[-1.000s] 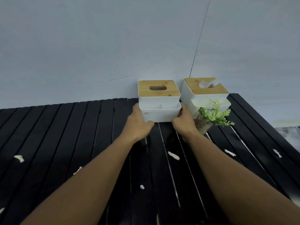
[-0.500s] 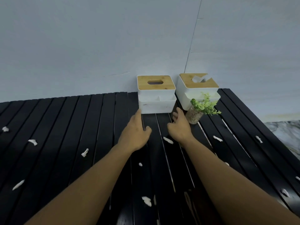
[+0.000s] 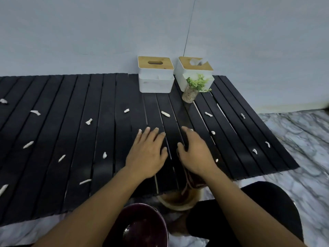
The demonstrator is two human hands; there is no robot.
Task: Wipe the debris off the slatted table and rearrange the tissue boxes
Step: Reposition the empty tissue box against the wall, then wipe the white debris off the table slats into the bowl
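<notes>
Two white tissue boxes with wooden lids stand against the wall at the back of the black slatted table point(image 3: 71, 139): the left box point(image 3: 155, 75) and the right box point(image 3: 193, 72), which has tissue poking out. Several white debris scraps, such as one scrap point(image 3: 165, 114), lie scattered over the slats. My left hand point(image 3: 147, 154) hovers palm-down over the middle slats with fingers apart. My right hand point(image 3: 195, 154) is beside it, fingers loosely curved, holding nothing.
A small potted green plant point(image 3: 193, 90) stands in front of the right box. Below the table's near edge sit a dark bowl point(image 3: 142, 227) and a tan round container point(image 3: 179, 198). Marble floor point(image 3: 302, 139) lies to the right.
Both hands let go of the left tissue box and pulled back toward me to the table's middle. The view tilted down, showing the near edge and the bowl.
</notes>
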